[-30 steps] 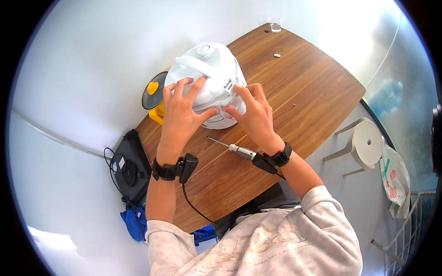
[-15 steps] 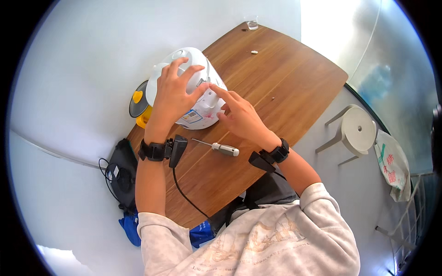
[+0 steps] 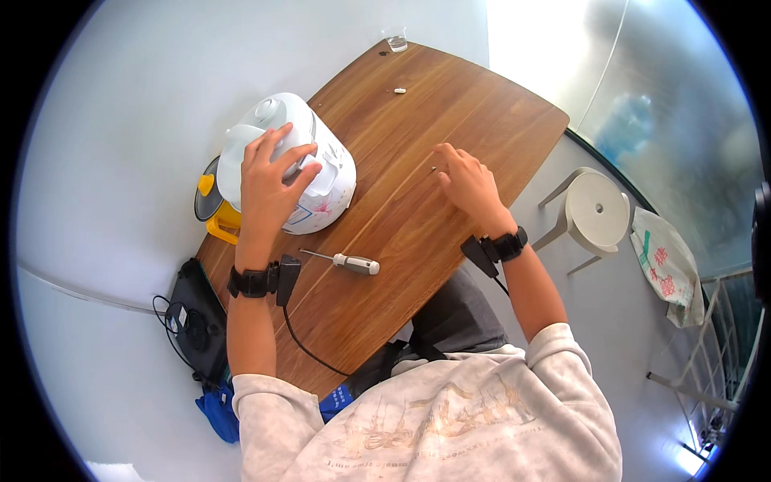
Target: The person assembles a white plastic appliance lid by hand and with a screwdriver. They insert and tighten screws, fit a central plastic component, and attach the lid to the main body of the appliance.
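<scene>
Landmark: wooden table (image 3: 474,120). Screwdriver (image 3: 344,261) lies flat on table near its front edge, untouched, between both forearms. Left hand (image 3: 269,181), fingers spread, palm pressed flat on top of white rice cooker (image 3: 309,173); no closed grasp. Cooker stands at table's left edge, yellow-handled lid (image 3: 207,205) just beside it. Right hand (image 3: 470,183) rests on table mid-right, fingers loosely curled, fingertips at tiny screw (image 3: 434,169); whether pinched cannot be told. Small white piece (image 3: 399,91) and glass (image 3: 395,38) toward table's far end.
</scene>
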Tool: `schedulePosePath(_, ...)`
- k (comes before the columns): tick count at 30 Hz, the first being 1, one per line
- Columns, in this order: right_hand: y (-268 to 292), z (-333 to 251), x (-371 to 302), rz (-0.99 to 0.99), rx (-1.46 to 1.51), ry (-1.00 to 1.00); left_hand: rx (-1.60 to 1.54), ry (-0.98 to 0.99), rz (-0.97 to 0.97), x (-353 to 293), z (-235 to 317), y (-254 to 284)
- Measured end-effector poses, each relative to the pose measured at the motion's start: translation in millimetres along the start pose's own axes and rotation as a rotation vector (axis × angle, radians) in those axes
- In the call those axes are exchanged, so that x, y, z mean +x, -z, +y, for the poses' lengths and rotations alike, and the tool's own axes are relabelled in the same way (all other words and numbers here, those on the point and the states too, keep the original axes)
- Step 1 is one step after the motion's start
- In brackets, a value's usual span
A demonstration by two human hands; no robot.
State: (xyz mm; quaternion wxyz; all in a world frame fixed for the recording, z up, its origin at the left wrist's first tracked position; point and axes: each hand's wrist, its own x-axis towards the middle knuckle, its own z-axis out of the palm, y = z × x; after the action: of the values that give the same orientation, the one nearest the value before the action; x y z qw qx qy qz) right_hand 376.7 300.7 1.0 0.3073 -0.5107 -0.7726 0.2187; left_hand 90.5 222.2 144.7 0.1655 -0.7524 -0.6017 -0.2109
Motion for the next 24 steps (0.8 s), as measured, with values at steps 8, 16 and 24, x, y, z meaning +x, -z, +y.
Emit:
schedulePosePath(8, -21.3, 15.7, 16.5, -0.002, -0.070, 0.090, -0.015, -0.094, 0.014, -2.3, -2.0, 2.7)
schedulePosePath(16, -31.9, 19.5, 19.3, 0.061, -0.059, 0.135, -0.096, -0.106, 0.061, -3.1, -0.1, 5.4)
schedulePosePath(24, -33.0, 20.4, 25.2, 0.008, -0.020, 0.098, -0.089, -0.150, 0.050, -6.8, -13.3, 1.5)
